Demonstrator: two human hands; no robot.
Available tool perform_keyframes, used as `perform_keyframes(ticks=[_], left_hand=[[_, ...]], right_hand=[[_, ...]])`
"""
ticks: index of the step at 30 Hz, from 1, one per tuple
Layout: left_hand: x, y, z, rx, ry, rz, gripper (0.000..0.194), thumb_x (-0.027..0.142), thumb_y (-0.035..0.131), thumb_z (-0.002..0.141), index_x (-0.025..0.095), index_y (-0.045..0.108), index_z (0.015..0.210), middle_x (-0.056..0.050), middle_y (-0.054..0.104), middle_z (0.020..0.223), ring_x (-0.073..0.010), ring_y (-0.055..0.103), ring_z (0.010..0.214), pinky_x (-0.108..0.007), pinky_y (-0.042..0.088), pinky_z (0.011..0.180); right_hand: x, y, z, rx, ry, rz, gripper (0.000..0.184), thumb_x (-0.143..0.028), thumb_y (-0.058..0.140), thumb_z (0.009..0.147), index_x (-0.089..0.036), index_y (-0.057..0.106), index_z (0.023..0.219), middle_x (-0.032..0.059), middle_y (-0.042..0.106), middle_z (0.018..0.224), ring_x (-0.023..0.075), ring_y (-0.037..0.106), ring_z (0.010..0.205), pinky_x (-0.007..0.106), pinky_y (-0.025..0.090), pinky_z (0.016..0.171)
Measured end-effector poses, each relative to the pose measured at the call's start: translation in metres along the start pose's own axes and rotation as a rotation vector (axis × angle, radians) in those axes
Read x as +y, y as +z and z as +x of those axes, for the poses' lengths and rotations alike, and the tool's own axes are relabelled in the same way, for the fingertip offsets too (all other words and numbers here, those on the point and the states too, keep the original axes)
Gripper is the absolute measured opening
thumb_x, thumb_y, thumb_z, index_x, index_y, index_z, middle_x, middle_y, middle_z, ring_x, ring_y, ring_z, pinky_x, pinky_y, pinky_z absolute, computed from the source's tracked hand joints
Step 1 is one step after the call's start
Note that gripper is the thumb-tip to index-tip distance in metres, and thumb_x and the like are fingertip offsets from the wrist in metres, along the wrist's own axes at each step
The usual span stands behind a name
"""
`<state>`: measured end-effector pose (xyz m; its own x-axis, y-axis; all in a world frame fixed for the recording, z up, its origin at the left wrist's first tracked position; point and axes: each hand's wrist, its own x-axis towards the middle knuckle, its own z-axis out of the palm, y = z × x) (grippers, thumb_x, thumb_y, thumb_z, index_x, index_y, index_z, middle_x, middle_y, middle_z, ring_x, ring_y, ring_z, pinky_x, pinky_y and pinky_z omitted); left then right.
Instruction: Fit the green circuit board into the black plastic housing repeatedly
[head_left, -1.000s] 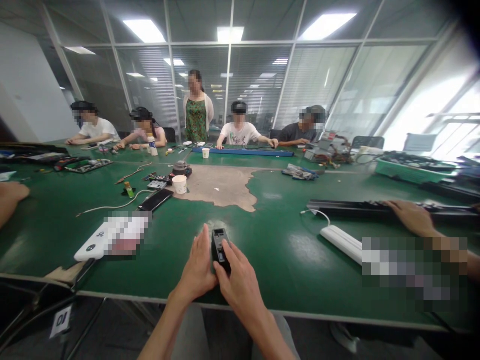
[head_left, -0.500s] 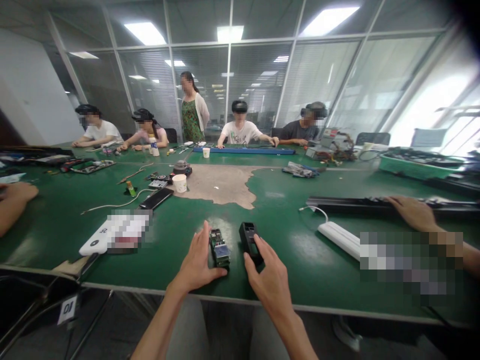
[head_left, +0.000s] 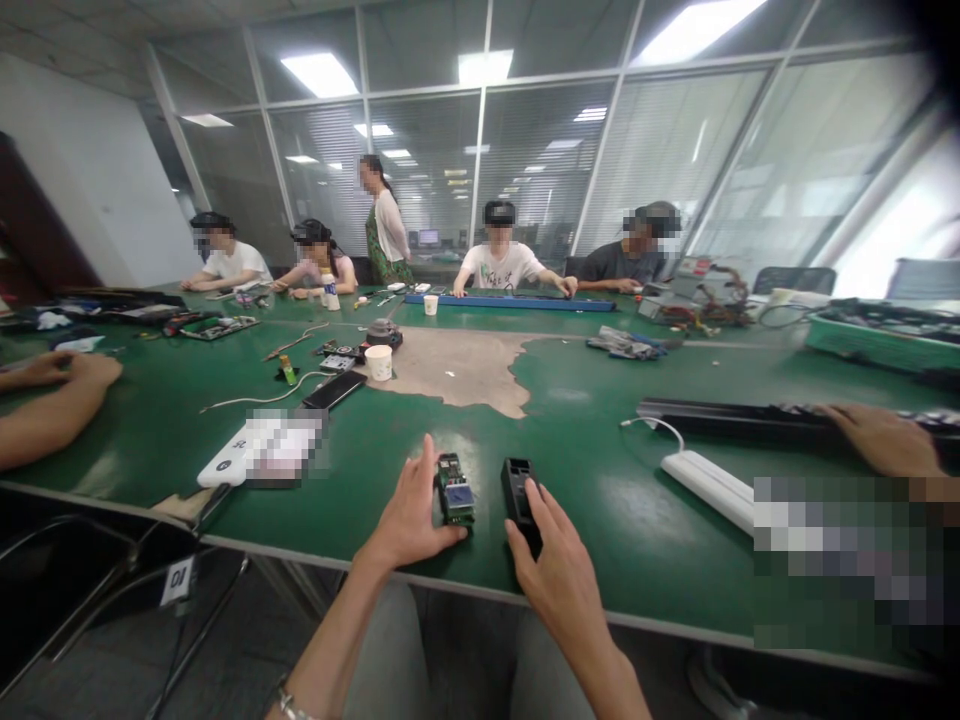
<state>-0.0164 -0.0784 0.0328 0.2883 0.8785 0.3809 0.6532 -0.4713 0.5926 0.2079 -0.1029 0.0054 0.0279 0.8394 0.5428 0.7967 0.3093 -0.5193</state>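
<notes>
Right at the near edge of the green bench point(head_left: 592, 440), the seated person's left hand point(head_left: 409, 515) curves around a small circuit board point(head_left: 457, 492) with a little screen, its grip wide, fingers along one side and thumb at the near end. Just beside it, the right hand point(head_left: 559, 555) has a narrower grip, thumb and fingers holding a black casing point(head_left: 516, 482). A gap of bare bench separates board and casing. Farther off I spot a paper cup point(head_left: 379, 363), and over to the right a co-worker's hand point(head_left: 877, 435) rests on a long black part point(head_left: 742, 417).
</notes>
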Motion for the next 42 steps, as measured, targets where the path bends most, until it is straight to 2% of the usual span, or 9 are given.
perform_keyframes(ticks=[3,7,10,17,24,31,35,40,42], left_hand=[[0.000,-0.001,0.000,-0.013,-0.006,-0.007,0.131,0.037,0.079,0.068,0.021,-0.022,0.150,-0.016,0.035,0.152,-0.0343,0.026,0.142,-0.059,0.017,0.116],[-0.002,-0.002,-0.001,-0.023,0.000,-0.005,0.129,0.039,0.079,0.069,0.021,-0.018,0.152,-0.015,0.034,0.153,-0.0339,0.023,0.144,-0.059,0.014,0.117],[-0.005,-0.001,-0.002,-0.017,0.002,0.002,0.129,0.043,0.079,0.070,0.020,-0.018,0.151,-0.016,0.028,0.156,-0.0338,0.020,0.145,-0.059,0.013,0.117],[-0.015,0.005,-0.002,0.017,0.049,0.038,0.124,0.052,0.072,0.074,0.018,-0.019,0.151,-0.021,0.016,0.159,-0.0367,0.015,0.147,-0.062,0.016,0.115],[-0.017,0.008,-0.003,0.056,0.069,0.049,0.113,0.029,0.063,0.076,0.019,-0.021,0.150,-0.017,0.011,0.161,-0.0338,0.015,0.147,-0.061,0.016,0.116],[-0.013,0.006,-0.003,0.047,0.035,0.053,0.108,0.020,0.056,0.072,0.016,-0.017,0.152,-0.017,0.010,0.161,-0.0337,0.012,0.148,-0.060,0.012,0.118],[-0.012,0.006,-0.004,0.033,0.036,0.074,0.109,0.016,0.055,0.069,0.017,-0.015,0.153,-0.015,0.009,0.162,-0.0324,0.010,0.149,-0.058,0.009,0.119],[-0.014,0.008,-0.003,0.059,0.028,0.065,0.107,0.015,0.054,0.071,0.016,-0.017,0.152,-0.016,0.007,0.162,-0.0338,0.010,0.148,-0.060,0.011,0.118],[-0.014,0.009,-0.003,0.064,0.026,0.067,0.106,0.014,0.054,0.072,0.017,-0.016,0.152,-0.016,0.009,0.161,-0.0334,0.011,0.148,-0.060,0.012,0.118]], right_hand=[[-0.008,-0.003,0.003,0.024,0.029,0.104,0.054,-0.040,0.052,0.091,-0.017,0.049,0.140,0.0144,0.056,0.137,0.0284,0.053,0.126,0.049,0.044,0.106],[-0.031,-0.009,0.013,0.023,0.100,0.282,0.054,-0.044,0.056,0.089,-0.019,0.052,0.137,0.0120,0.060,0.132,0.0272,0.059,0.120,0.046,0.048,0.102],[-0.049,-0.009,0.022,0.006,0.081,0.358,0.053,-0.042,0.057,0.090,-0.019,0.053,0.137,0.0119,0.060,0.133,0.0263,0.060,0.118,0.044,0.049,0.101],[-0.069,0.011,0.029,-0.027,-0.101,0.212,0.052,-0.033,0.056,0.089,-0.016,0.051,0.138,0.0149,0.057,0.135,0.0283,0.054,0.126,0.048,0.045,0.105],[-0.085,0.016,0.034,-0.139,-0.152,0.079,0.054,-0.027,0.055,0.087,-0.012,0.050,0.139,0.0170,0.056,0.136,0.0294,0.051,0.128,0.047,0.046,0.104],[-0.082,0.028,0.025,-0.233,-0.117,-0.026,0.054,-0.027,0.056,0.087,-0.010,0.051,0.137,0.0202,0.057,0.133,0.0311,0.053,0.126,0.047,0.048,0.101],[-0.078,0.029,0.019,-0.227,-0.116,-0.034,0.056,-0.031,0.057,0.088,-0.010,0.049,0.140,0.0214,0.052,0.139,0.0324,0.049,0.130,0.048,0.047,0.102],[-0.075,0.033,0.020,-0.183,-0.139,0.059,0.062,-0.029,0.056,0.088,-0.012,0.041,0.145,0.0184,0.053,0.139,0.0303,0.049,0.130,0.048,0.046,0.103],[-0.074,0.036,0.020,-0.192,-0.133,0.070,0.060,-0.027,0.056,0.088,-0.011,0.043,0.144,0.0186,0.054,0.137,0.0305,0.050,0.129,0.048,0.046,0.103]])
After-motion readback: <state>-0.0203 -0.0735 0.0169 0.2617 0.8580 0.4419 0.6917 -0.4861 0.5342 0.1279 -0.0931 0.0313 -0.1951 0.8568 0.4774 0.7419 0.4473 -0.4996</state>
